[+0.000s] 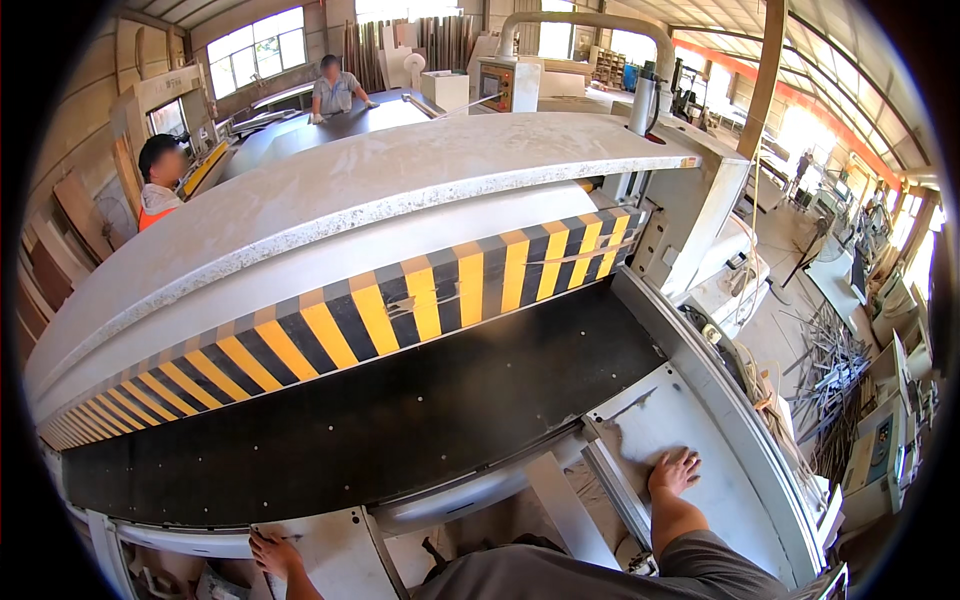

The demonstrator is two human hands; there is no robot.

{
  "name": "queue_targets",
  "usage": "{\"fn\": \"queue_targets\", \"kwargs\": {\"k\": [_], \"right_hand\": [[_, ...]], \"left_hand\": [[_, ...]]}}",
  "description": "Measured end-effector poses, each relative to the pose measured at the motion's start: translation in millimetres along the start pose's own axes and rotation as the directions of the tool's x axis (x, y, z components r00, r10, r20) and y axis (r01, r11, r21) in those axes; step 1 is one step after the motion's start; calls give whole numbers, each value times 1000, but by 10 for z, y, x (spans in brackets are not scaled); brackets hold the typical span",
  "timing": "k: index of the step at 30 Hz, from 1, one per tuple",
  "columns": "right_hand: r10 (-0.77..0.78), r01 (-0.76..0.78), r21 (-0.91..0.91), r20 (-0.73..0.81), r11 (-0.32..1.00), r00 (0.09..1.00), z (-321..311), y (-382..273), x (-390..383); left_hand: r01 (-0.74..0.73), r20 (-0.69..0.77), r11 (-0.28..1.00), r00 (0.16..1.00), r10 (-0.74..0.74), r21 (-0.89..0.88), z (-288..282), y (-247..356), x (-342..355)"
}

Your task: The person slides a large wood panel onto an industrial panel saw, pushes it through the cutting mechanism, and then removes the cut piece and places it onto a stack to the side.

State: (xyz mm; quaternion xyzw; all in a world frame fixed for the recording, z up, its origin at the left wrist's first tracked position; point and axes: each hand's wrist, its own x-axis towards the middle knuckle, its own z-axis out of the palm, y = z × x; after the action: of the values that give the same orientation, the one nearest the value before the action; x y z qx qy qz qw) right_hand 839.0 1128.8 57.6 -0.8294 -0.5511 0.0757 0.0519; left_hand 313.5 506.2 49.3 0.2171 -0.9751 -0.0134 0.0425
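Grey shirt (510,578) foremost, you rest your right hand (676,474), fingers apart, on a pale plate (735,465); your left hand (276,556) touches a second plate (335,548), grip unclear.

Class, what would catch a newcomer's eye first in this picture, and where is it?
A yellow-and-black striped bar jumps out, slanting across the middle beneath a curved pale beam, above a dark flat bed. Toward the bottom, the left hand and right hand touch separate pale plates.
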Motion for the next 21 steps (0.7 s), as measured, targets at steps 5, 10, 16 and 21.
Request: {"fn": "queue_targets", "kwargs": {"k": [5,10,16,21], "right_hand": [[1,-1,-4,-6,1000,1000,0,-13,3],[0,0,8,-17,1000,1000,17,17,11],[3,-3,1,3,1000,1000,-128,-29,-61],[0,0,2,9,1000,1000,-396,-101,-127]], "left_hand": [[3,-1,1000,1000,-3,4,-12,15,-9],[-4,4,1000,1000,4,-9,-26,3,-12],[-13,-10,1000,1000,13,-18,-79,-29,41],[-3,-13,1000,1000,3,0,-450,3,135]]}}
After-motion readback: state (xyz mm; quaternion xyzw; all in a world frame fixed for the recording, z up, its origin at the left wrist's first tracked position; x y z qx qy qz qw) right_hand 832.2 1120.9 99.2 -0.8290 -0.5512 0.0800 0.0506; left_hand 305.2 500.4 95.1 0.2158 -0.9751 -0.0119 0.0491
